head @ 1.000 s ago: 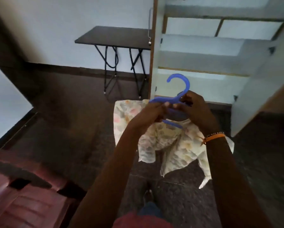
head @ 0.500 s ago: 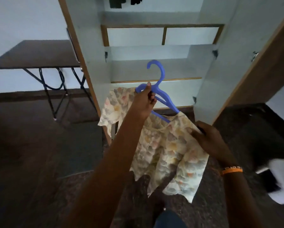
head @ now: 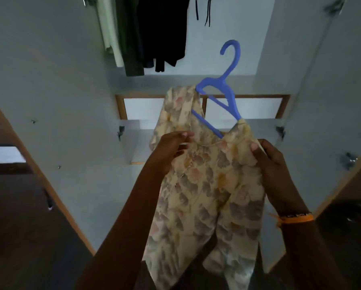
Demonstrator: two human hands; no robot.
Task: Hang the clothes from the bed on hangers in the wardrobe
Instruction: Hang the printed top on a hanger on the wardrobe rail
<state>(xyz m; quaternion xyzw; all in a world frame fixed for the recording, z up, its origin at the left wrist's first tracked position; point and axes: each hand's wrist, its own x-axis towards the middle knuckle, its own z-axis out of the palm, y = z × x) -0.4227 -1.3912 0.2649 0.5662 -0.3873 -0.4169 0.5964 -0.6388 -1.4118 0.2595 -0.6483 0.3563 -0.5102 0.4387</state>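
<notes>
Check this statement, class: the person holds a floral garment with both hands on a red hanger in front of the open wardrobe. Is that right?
One detail is wrong: the hanger is blue, not red. The head view shows it. The rest stands: the left hand and right hand hold the floral garment before the open wardrobe.

It was a home bedroom. An open pale-grey wardrobe point(head: 296, 59) with wood-edged doors and inner shelves stood ahead, with dark clothes point(head: 154, 32) hanging at its top above a dark floor point(head: 18, 237).
</notes>
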